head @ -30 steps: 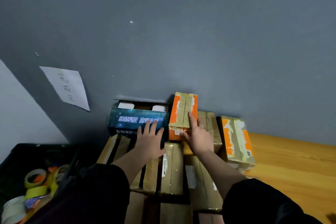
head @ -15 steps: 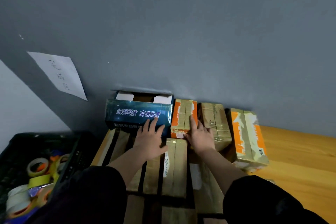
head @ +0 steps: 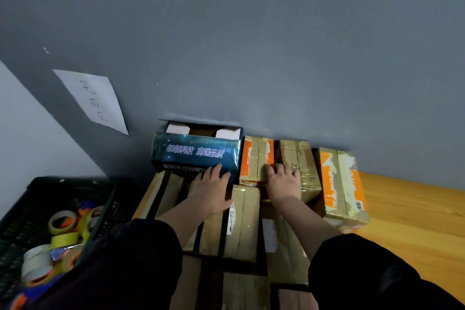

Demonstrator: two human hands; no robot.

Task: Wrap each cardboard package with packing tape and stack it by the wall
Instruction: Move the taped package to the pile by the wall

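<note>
The small orange package [head: 256, 160], tipped up against the wall a second earlier, had come down to lie flat in the back row, and the right hand had slid from its top onto the seam beside it.

At far left a black crate [head: 37, 211] held rolls of packing tape [head: 61, 221], untouched. Next, the blue printed box [head: 196, 152] stood against the grey wall [head: 276, 45] with its top flaps open; the left hand [head: 210, 187] lay flat against its front face, fingers straight, gripping nothing. The right hand [head: 283, 184] rested with spread fingers across the orange package and the brown taped package [head: 299, 166], pressing rather than grasping. Further right lay a larger orange-and-tape package [head: 342, 184] on the wooden table [head: 415, 221].

By my judgement, this package was wrapped and placed by the wall. Several taped packages already lay stacked in front; whether unwrapped ones remained cannot be told.
</note>
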